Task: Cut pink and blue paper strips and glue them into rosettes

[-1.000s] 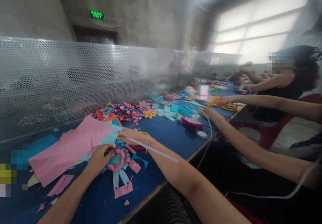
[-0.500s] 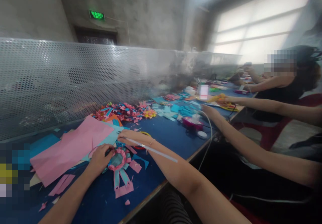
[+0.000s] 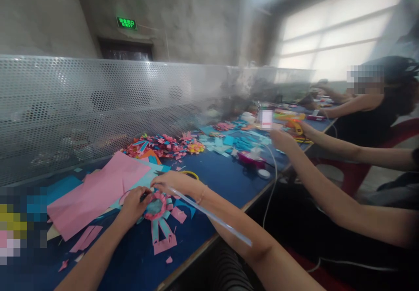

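Observation:
My left hand (image 3: 135, 203) is closed on the upper left edge of a paper rosette (image 3: 155, 206), pink and light blue with two ribbon tails. The rosette lies low over the blue table. My right hand (image 3: 168, 183) is closed at the rosette's top edge, fingertips bent down near my left fingers. A long translucent stick (image 3: 212, 217), like a hot-glue stick, runs back from my right hand over the forearm. Whatever else the right fingers pinch is hidden. Pink paper sheets (image 3: 98, 193) lie beside my left hand.
Pink scraps (image 3: 85, 238) lie near my left forearm. Behind are a heap of paper pieces (image 3: 163, 145) and a perforated metal screen (image 3: 65, 112). To the right, a co-worker's hand holds an orange glue gun (image 3: 296, 127) near a magenta box (image 3: 250, 160) and a white cable (image 3: 273, 169).
The translucent stick has swung lower and shows more length. Both my hands stay at the rosette. The co-worker's hands have moved, and the orange glue gun is raised.

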Available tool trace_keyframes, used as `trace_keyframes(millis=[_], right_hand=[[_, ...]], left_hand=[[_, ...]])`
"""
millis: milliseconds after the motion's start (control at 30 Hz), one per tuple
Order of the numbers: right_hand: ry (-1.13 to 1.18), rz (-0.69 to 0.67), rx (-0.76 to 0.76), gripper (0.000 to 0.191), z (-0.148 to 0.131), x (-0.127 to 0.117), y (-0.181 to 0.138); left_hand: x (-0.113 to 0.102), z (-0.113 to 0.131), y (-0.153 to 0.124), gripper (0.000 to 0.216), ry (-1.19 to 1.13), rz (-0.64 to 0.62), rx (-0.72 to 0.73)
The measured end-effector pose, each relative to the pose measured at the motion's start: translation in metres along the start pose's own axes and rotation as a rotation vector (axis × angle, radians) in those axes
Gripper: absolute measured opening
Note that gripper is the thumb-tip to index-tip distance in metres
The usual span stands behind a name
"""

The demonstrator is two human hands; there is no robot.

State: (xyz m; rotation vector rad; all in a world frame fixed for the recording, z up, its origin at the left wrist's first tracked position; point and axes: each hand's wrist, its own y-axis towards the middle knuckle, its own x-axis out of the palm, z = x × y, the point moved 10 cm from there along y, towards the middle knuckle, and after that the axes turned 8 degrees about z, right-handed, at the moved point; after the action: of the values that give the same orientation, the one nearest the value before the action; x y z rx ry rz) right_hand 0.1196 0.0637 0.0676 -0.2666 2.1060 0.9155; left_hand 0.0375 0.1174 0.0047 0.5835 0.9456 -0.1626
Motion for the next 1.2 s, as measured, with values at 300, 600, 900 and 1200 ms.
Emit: trace_keyframes(millis=[300,600,900,1200], right_hand=[[-0.032,0.124,0.024,0.020,-0.064,-0.088,-0.110],[0.456,0.638,0.388,0.030,-0.018,-0.151,-0.192],[0.805,1.088,0.388,0.028,0.023,-0.161,-0.198],[0.581,0.133,0.493,0.014,0.031,-0.020,-0.039]], left_hand=[[0.003,-0.005,0.002,0.025,0.023,-0.001,0.007],[0.000,-0.001,0.000,0.027,0.009,0.008,0.006],[-0.001,0.002,-0.004,0.024,0.031,-0.006,0.028],[-0.001,-0.006,-0.004,0.021,0.003,0.018,0.002]])
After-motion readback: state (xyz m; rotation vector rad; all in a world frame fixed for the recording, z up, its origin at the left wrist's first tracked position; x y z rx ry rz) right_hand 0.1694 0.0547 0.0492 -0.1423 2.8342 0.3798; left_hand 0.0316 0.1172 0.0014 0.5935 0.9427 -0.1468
